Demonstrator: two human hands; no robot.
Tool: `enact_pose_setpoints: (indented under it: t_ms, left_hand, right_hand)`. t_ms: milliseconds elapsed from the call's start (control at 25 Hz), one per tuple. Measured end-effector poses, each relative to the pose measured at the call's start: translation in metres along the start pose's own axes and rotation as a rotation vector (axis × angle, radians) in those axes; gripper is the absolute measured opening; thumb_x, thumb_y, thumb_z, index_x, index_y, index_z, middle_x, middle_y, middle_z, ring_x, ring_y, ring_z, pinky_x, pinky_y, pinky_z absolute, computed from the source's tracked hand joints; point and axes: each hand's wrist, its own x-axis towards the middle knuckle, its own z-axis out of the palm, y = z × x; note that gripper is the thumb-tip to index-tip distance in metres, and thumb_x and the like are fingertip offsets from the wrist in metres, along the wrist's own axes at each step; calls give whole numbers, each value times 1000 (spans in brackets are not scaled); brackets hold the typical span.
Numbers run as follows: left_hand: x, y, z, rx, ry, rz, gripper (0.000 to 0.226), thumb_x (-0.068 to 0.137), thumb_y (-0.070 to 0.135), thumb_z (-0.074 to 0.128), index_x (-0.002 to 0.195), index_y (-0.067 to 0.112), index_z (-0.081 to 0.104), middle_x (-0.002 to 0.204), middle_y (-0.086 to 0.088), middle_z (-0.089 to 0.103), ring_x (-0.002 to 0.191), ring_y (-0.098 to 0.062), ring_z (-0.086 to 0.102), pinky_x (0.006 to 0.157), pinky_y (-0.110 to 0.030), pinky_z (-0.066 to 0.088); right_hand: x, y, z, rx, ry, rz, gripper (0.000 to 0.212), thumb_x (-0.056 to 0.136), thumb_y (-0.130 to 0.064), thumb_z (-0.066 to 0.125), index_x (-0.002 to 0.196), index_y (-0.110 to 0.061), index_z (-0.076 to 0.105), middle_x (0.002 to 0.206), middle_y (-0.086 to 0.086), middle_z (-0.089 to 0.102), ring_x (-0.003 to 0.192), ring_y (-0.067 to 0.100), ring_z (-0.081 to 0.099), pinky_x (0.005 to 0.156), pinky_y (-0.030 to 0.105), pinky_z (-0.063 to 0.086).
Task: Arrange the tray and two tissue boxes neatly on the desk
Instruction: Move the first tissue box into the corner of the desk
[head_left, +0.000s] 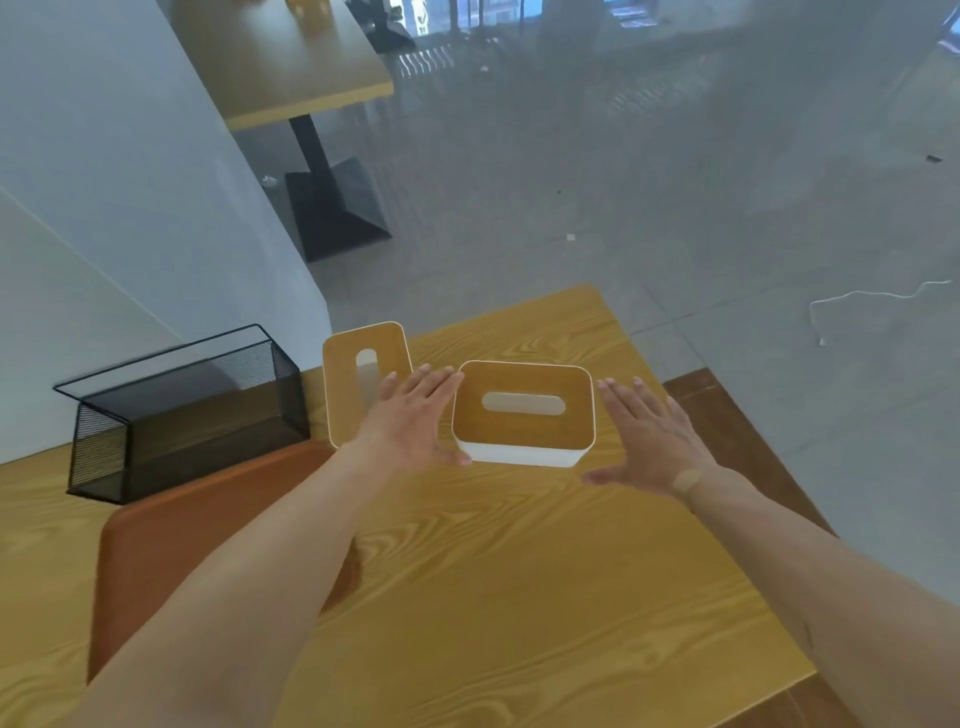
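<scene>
Two white tissue boxes with wooden lids stand near the far edge of the wooden desk (493, 571). The right tissue box (524, 431) lies crosswise, its slot running left to right. The left tissue box (343, 395) lies lengthwise, partly hidden by my left hand (415, 421). That hand is flat and open, its thumb touching the right box's left lower corner. My right hand (654, 441) is open too, a small gap away from that box's right side. A brown tray (171, 525) lies flat at the left, under my left forearm.
A black wire-mesh holder (192, 415) stands on the desk's left, against a white wall (104, 182). The desk's far and right edges drop to a grey floor (675, 182). Another wooden table on a black pedestal (332, 208) stands farther back.
</scene>
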Motion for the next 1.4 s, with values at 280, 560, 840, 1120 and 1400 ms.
enact_pose_setpoints:
  t_ms: [280,560,840,1120,1400]
  left_hand:
    - [49,-17,-5,52,-179,76,143,55,86,67,155,27,-17,166,9,-11,149,-18,-24,116,-60,-15]
    - [55,-5,0,130,-191,119,150,52,90,64,154,20,-21,165,4,-21,147,-19,-27,116,-62,-14]
    - [55,4,0,186,-121,158,145,58,88,61,156,11,-13,166,-6,-7,151,-20,-15,117,-59,-12]
    - [50,4,5,163,-50,203,141,59,87,60,156,11,-10,163,-8,0,151,-22,-9,118,-56,-13]
    - [17,17,-7,168,-5,202,141,59,86,59,155,11,-13,163,-9,-3,151,-22,-13,118,-57,-14]
  right_hand:
    - [37,-1,-1,-26,-86,-15,146,58,-82,69,153,-22,-24,164,-9,-23,148,19,-26,121,54,-6]
    - [52,-10,7,-66,-114,-54,146,58,-87,62,146,-20,-35,160,-6,-33,144,18,-33,120,55,-10]
    - [63,-31,7,-137,-57,-133,140,65,-77,65,152,-14,-25,165,1,-21,148,19,-27,121,55,-8]
    - [56,-33,4,-135,67,-193,137,62,-71,71,156,-10,-8,161,4,7,150,21,-1,124,49,3]
    - [16,-41,-7,-155,118,-208,137,62,-72,71,156,-9,-6,159,6,10,149,24,1,124,48,3]
